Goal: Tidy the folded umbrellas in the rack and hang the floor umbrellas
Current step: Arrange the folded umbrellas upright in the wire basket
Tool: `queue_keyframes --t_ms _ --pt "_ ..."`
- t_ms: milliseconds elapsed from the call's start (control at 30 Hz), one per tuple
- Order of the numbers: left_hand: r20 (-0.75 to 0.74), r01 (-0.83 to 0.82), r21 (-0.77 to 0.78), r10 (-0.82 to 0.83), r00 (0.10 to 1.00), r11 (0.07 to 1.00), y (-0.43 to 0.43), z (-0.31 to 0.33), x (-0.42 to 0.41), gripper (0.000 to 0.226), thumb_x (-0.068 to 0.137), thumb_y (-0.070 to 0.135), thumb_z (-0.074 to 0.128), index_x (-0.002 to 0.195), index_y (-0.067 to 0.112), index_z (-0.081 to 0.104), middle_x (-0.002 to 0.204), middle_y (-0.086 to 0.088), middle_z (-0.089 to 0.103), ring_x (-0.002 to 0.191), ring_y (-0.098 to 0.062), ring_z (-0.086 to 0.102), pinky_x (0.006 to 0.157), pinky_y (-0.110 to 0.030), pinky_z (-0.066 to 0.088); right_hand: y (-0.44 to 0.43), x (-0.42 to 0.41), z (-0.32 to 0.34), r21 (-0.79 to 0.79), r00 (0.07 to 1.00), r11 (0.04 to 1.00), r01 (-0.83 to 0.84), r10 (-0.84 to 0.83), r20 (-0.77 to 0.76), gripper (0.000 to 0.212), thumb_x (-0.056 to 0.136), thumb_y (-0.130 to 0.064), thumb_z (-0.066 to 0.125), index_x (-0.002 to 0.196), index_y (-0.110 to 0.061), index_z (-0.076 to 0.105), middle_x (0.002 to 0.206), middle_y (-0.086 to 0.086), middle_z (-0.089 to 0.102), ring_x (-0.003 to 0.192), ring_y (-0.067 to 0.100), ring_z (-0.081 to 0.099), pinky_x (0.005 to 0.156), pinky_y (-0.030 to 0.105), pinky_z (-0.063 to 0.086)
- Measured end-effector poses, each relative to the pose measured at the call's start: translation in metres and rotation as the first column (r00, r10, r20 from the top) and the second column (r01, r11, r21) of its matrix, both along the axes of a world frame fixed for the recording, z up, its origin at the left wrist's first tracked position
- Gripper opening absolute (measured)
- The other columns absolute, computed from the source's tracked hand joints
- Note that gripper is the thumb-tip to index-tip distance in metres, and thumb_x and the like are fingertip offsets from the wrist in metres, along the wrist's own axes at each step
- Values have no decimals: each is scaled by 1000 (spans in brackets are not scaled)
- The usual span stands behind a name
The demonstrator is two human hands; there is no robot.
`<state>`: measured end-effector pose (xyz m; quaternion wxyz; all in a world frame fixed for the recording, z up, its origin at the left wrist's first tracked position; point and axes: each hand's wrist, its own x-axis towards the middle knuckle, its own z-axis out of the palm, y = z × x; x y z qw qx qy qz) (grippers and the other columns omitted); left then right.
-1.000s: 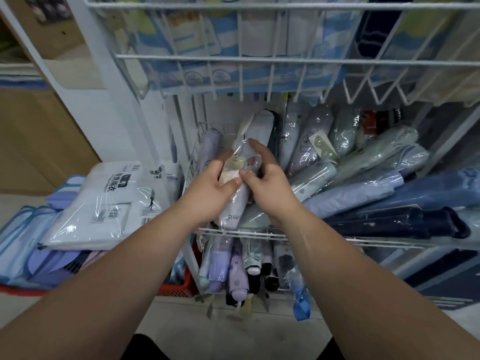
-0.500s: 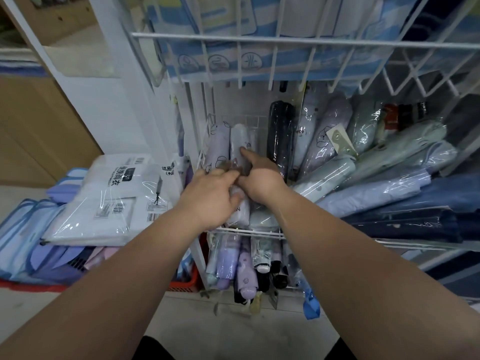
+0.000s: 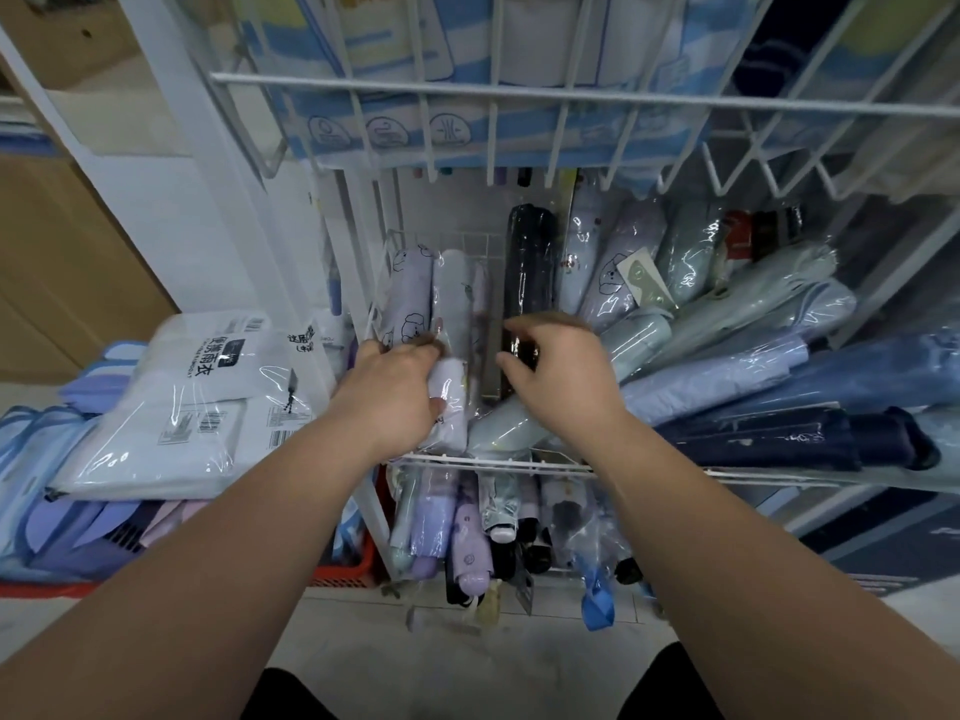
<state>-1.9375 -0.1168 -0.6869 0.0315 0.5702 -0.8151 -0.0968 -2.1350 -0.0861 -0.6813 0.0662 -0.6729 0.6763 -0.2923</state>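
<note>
Two hands in the rack (image 3: 493, 461), tidying step: my left hand (image 3: 393, 389) grips the pale umbrella (image 3: 453, 298), my right hand (image 3: 563, 367), hold untellable, over the black umbrella (image 3: 530, 262) at its three o'clock; next, I'd align them.

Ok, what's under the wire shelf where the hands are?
More folded umbrellas in plastic sleeves: purple, black and pale ones, ends toward the camera. Their far ends are covered by the wire shelf and its pile.

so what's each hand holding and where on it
Left hand grips the pale grey umbrella near its lower end. Right hand reaches the black umbrella at its near end; whether it grips is blurred.
</note>
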Motion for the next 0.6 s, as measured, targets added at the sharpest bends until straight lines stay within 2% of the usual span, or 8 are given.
queue_keyframes --t_ms 100,167,200,300,400,467,533,600 --pt "-15 -24 -117 22 1000 993 10 7 -7 66 88 36 68 149 26 44 149 -2 50 131 -37 39 108 -45 39 17 -30 0 -126 974 978 166 -183 -134 39 78 -42 79 112 -26 75 113 4 68 110 34 57 90 41 46" --pt "-132 17 -276 -55 990 961 19 12 -18 61 85 31 74 141 21 56 135 -9 59 124 -37 45 105 -42 41 26 -47 0 -171 947 948 269 -293 -134 41 75 -44 81 111 -27 75 116 7 63 110 37 53 90 44 45" --pt "-233 43 -297 -116 965 954 24 14 -26 58 84 28 77 138 19 59 127 -10 62 120 -36 50 102 -39 41 29 -54 -2 -178 941 938 298 -320 -112 43 75 -43 81 114 -26 74 119 9 61 110 38 52 92 44 44" --pt "-428 150 -142 -198 882 978 31 18 -58 58 87 27 75 142 29 55 123 -7 61 113 -25 56 94 -28 42 36 -68 -9 -136 937 937 321 -335 -102 53 78 -43 80 125 -22 68 119 15 58 108 38 51 96 42 42" --pt "-363 212 7 -195 911 977 29 13 -89 66 90 30 72 149 37 43 131 -8 54 116 -24 57 91 -23 40 41 -74 -20 -103 945 953 285 -298 -137 65 78 -43 80 135 -20 61 118 14 58 109 37 52 96 44 43" --pt "-319 215 79 -180 930 973 26 5 -103 71 89 28 72 151 39 39 132 -10 53 112 -25 59 98 -30 46 45 -78 -25 -99 964 966 240 -249 -98 68 79 -39 80 139 -17 57 118 14 58 111 36 53 98 43 44" --pt "-306 196 93 -160 939 976 24 -2 -111 74 86 25 74 149 43 39 128 -10 56 103 -23 61 96 -36 50 46 -82 -26 -103 974 971 217 -222 -43 69 79 -35 81 140 -16 55 120 13 59 112 34 54 100 42 44" --pt "-303 163 71 -135 943 984 22 -8 -114 76 84 22 75 147 44 39 124 -10 58 102 -26 62 94 -38 51 46 -85 -24 -99 978 973 209 -209 3 69 79 -33 81 140 -15 55 120 12 61 113 33 55 101 40 43"
